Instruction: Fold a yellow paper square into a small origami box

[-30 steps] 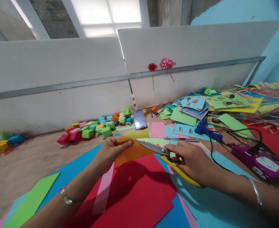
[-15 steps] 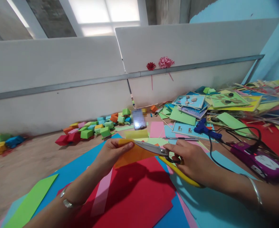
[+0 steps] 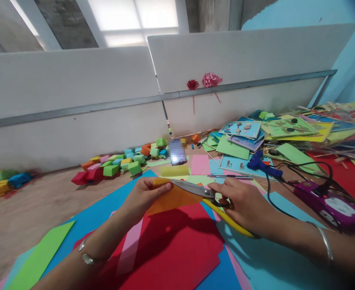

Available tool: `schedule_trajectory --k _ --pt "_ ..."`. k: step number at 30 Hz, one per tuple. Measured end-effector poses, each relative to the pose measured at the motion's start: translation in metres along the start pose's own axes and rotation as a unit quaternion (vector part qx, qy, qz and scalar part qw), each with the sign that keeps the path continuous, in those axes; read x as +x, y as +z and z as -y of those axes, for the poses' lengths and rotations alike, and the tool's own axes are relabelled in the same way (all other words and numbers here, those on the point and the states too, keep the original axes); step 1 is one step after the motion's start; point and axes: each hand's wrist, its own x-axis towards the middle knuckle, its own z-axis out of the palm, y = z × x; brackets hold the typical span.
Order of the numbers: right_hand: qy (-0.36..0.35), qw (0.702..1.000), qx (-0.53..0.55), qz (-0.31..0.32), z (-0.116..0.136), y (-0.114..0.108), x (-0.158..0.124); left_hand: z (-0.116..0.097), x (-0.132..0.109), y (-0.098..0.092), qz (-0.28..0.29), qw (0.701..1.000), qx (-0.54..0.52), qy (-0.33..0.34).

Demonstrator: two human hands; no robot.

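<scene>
Between thumb and fingers, my left hand (image 3: 145, 196) pinches the upper left edge of an orange sheet of paper (image 3: 173, 199). My right hand (image 3: 240, 205) is closed round the yellow handles of a pair of scissors (image 3: 192, 187). The blades lie along the top edge of the orange paper, and their tip reaches my left thumb. The blades look nearly closed. Beneath both hands is a red sheet of paper (image 3: 177, 249), on top of blue paper (image 3: 121, 191) and pink paper (image 3: 131, 249).
Small coloured paper boxes (image 3: 135, 168) sit along the white board (image 3: 74, 145). To the right lie a blue glue gun (image 3: 263, 165), its black cord and a purple power strip (image 3: 330, 205). Picture cards (image 3: 240, 129) and sticks pile up behind. A lit phone (image 3: 177, 152) stands ahead.
Very little differs. My left hand and the orange paper have shifted slightly right; the scissors and my right hand look the same.
</scene>
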Motion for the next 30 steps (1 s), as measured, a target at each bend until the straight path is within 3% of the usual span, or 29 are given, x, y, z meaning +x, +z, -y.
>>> schedule_trajectory --k 7,19,30 --pt "-0.021 0.999 -0.001 -0.026 -0.0008 0.0021 -0.0007 -0.0004 -0.0017 0.0039 0.002 1.0 0.0 0.003" --pt "-0.023 1.0 -0.001 -0.003 -0.0008 0.0012 -0.0015 0.0003 -0.0017 0.003 0.001 1.0 0.004 0.001" --pt "-0.027 1.0 0.007 0.002 0.0003 0.0025 -0.0017 0.0015 -0.0017 0.0024 0.036 0.999 0.018 0.017"
